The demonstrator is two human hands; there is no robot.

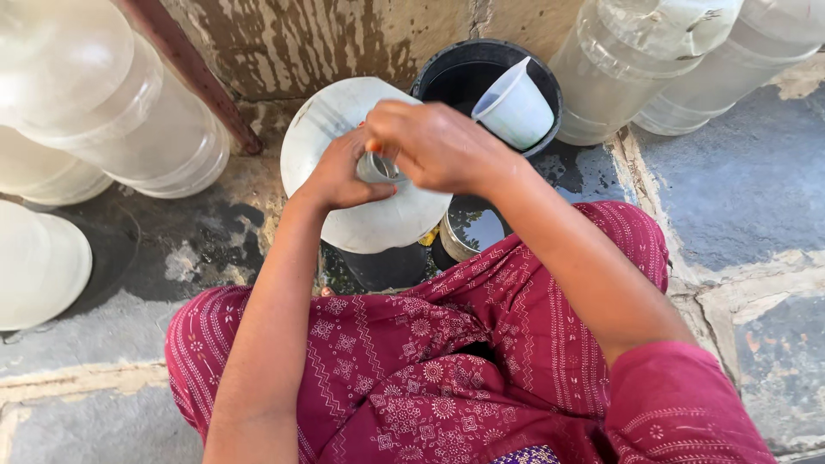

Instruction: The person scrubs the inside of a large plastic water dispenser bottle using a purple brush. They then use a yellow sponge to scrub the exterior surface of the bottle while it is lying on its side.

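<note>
A large clear plastic water jug [344,116] stands upright in front of my knees, its narrow neck [378,167] pointing up at me. My left hand [337,176] grips the neck from the left side. My right hand [438,146] is closed over the mouth of the neck from the right; whatever it holds there is hidden under the fingers. Just behind the jug stands a black bucket [447,69] with dark water in it, and a white plastic mug [516,107] leans inside.
A small steel pot [471,232] with water sits by my right knee. Several clear jugs lie on their sides at the left [129,112] and the top right [653,60]. A stained wall [326,34] is behind, wet stone floor [748,180] around.
</note>
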